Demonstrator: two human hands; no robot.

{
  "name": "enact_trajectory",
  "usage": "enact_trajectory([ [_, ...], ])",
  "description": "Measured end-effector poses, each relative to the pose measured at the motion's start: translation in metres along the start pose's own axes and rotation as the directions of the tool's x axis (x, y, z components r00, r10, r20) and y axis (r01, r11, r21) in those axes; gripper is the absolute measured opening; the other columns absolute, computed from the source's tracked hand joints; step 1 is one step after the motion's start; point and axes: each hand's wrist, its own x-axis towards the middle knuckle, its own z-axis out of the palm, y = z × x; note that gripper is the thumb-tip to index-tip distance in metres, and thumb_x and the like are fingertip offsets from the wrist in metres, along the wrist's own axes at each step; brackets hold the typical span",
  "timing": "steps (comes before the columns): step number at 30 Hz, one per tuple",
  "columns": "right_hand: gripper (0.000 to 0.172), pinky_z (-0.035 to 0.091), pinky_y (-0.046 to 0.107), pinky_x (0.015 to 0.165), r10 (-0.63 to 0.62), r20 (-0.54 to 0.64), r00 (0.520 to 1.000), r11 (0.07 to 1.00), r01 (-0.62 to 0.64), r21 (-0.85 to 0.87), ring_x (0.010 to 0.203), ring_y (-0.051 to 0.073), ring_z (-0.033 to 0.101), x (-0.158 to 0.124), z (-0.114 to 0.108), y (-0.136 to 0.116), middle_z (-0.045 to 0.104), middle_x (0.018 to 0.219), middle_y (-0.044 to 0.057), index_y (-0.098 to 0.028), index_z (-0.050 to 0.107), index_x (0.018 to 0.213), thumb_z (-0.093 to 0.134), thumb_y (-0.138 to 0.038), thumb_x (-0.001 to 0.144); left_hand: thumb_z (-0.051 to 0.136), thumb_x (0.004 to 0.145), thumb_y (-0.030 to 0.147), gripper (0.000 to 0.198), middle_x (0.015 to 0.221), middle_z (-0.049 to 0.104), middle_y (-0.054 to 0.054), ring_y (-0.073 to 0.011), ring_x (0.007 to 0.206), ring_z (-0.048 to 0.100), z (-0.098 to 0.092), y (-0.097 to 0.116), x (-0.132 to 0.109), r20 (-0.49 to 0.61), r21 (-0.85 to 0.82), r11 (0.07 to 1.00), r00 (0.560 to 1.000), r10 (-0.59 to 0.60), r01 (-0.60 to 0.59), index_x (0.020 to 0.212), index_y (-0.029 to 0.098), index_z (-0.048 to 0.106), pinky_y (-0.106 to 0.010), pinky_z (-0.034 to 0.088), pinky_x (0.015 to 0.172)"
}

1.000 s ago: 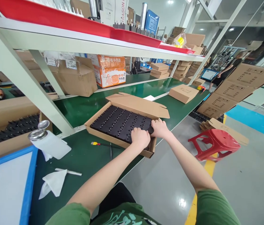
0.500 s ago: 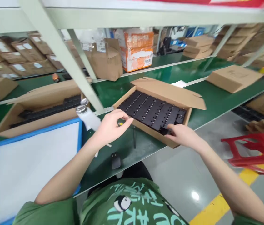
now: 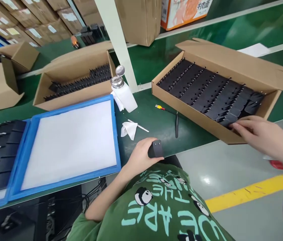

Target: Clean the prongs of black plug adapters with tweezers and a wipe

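My left hand is closed around a black plug-in power adapter, held low over the table's front edge with its two pins showing. On the right, my right hand reaches into the near right corner of an open cardboard box. Its thumb and fingers are pinched at a black adapter there, partly hidden by the hand. Rows of black adapters fill that box, pins standing in lines.
Black tweezers, a yellow-tipped cable, a white pen-like stick and a crumpled wipe lie mid-table. A white pump bottle stands behind a blue-framed white foam tray. Another carton holds more adapters.
My left hand has come down and taken up the adapter that lay on the table. My right hand stays at the box's near right corner. The view has swung left and down.
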Motion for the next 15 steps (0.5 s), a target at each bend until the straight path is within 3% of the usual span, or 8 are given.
enact_trajectory([
  [1,0.032,0.052,0.041,0.079,-0.038,-0.093,0.995,0.999,0.035,-0.037,0.101,0.031,0.068,-0.009,-0.002,-0.009,0.071,0.109,0.019,-0.013,0.077,0.098,0.053,-0.034,0.094,0.081,0.079,0.034,0.054,0.129,0.064,-0.01,-0.0278,0.123,0.061,-0.002,0.001,-0.002,-0.002,-0.028,0.999,1.0,0.021,-0.021,0.125,0.022,0.055,-0.045,0.049,0.107],
  [3,0.041,0.052,0.044,0.081,-0.122,-0.328,0.937,0.992,0.11,-0.057,0.108,0.034,0.065,-0.03,-0.008,-0.042,0.069,0.113,0.02,-0.01,0.074,0.111,0.048,-0.038,0.096,0.079,0.081,0.028,0.053,0.131,0.061,-0.009,-0.0238,0.124,0.06,-0.012,0.005,-0.009,-0.033,-0.092,0.992,0.996,0.078,-0.081,0.127,0.023,0.054,-0.038,0.049,0.106],
  [4,0.04,0.052,0.044,0.081,-0.152,-0.441,0.885,0.986,0.165,-0.01,0.107,0.033,0.065,-0.042,-0.01,-0.065,0.069,0.112,0.018,-0.012,0.073,0.115,0.048,-0.038,0.097,0.077,0.082,0.024,0.053,0.131,0.06,-0.008,-0.022,0.123,0.06,-0.02,0.007,-0.013,-0.059,-0.121,0.986,0.993,0.105,-0.111,0.129,0.024,0.053,-0.035,0.05,0.105],
  [5,0.031,0.053,0.041,0.083,-0.158,-0.504,0.849,0.951,0.268,0.153,0.102,0.028,0.067,-0.052,-0.01,-0.091,0.071,0.108,0.013,-0.017,0.073,0.111,0.053,-0.036,0.096,0.076,0.082,0.019,0.053,0.13,0.059,-0.008,-0.0204,0.121,0.06,-0.028,0.009,-0.018,-0.09,-0.144,0.98,0.988,0.128,-0.141,0.129,0.024,0.053,-0.032,0.051,0.103],
  [7,0.012,0.055,0.031,0.08,-0.272,-0.387,0.881,0.694,0.458,0.556,0.092,0.019,0.069,-0.064,-0.006,-0.145,0.073,0.099,0.005,-0.024,0.072,0.097,0.061,-0.026,0.095,0.074,0.081,0.012,0.054,0.128,0.059,-0.007,-0.0189,0.119,0.061,-0.042,0.012,-0.028,-0.147,-0.164,0.969,0.976,0.163,-0.186,0.13,0.025,0.053,-0.029,0.051,0.101],
  [10,0.008,0.054,0.024,0.064,-0.407,-0.142,0.902,0.377,0.307,0.874,0.07,0.012,0.065,-0.062,0.006,-0.211,0.069,0.081,0.001,-0.023,0.07,0.097,0.065,-0.027,0.093,0.072,0.083,0.011,0.054,0.127,0.059,-0.007,-0.0185,0.121,0.059,-0.055,0.017,-0.039,-0.202,-0.157,0.96,0.959,0.198,-0.232,0.131,0.025,0.053,-0.027,0.051,0.101],
  [12,0.013,0.05,0.022,0.056,-0.459,-0.017,0.889,0.31,0.178,0.934,0.06,0.01,0.058,-0.052,0.01,-0.238,0.063,0.072,-0.002,-0.02,0.067,0.092,0.073,-0.03,0.087,0.072,0.083,0.011,0.051,0.124,0.061,-0.006,-0.0178,0.118,0.061,-0.059,0.018,-0.043,-0.228,-0.156,0.954,0.949,0.216,-0.255,0.129,0.025,0.054,-0.026,0.052,0.099],
  [15,0.03,0.037,0.018,0.046,-0.507,0.099,0.856,0.306,0.071,0.949,0.05,0.006,0.046,-0.038,0.008,-0.254,0.05,0.058,-0.008,-0.019,0.058,0.078,0.086,-0.028,0.074,0.073,0.082,0.01,0.049,0.12,0.062,-0.005,-0.0168,0.111,0.062,-0.063,0.019,-0.048,-0.25,-0.178,0.945,0.942,0.226,-0.274,0.125,0.025,0.056,-0.026,0.054,0.096],
])
